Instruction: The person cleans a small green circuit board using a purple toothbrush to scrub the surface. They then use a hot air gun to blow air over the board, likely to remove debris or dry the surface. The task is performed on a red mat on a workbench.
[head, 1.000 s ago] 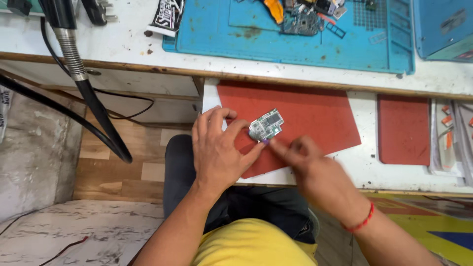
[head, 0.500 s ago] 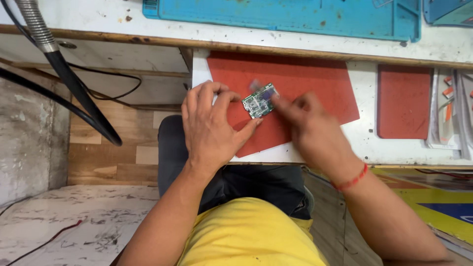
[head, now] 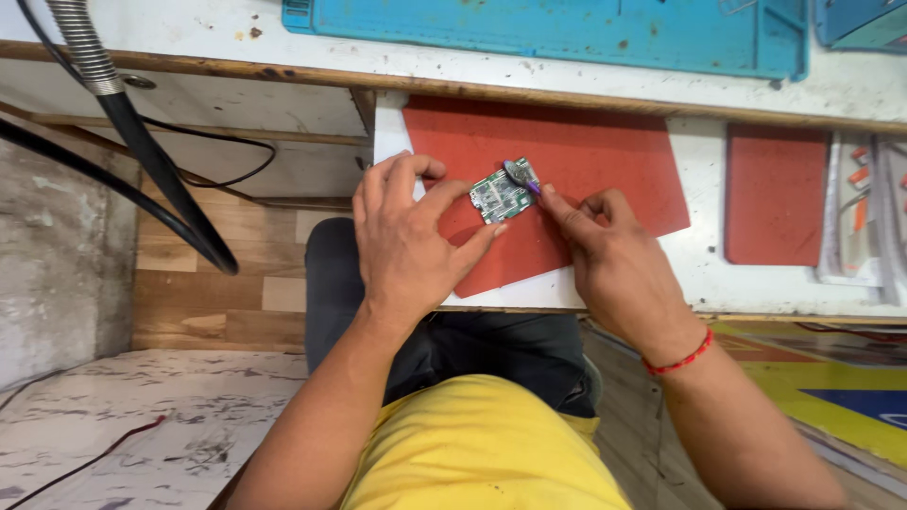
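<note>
A: Head view first. What are the hands on?

B: The left hand [head: 406, 241] pinches a small green circuit board [head: 499, 196] between thumb and fingers, closed on its left and near edges. The board sits just above the large red mat [head: 586, 161], near the mat's middle-left part.

A: And the other one?

B: The right hand [head: 614, 255] has its fingers closed around a thin tool with a purple tip [head: 531, 186], which meets the board's right far corner. A small grey metal piece [head: 517, 171] lies at that same corner; whether it is part of the board or of the tool I cannot tell.

A: What's around them?

B: The red mat lies on a white pull-out shelf [head: 699, 274]. To the right, a smaller red mat [head: 775, 194], well apart from the hands. Farther off, on the white bench top [head: 567, 71], a blue work mat [head: 567, 28]. At the left, a flexible metal hose [head: 80, 42] runs into thick black cable [head: 170, 189]. A red thread bracelet [head: 678, 362] circles the right wrist.
</note>
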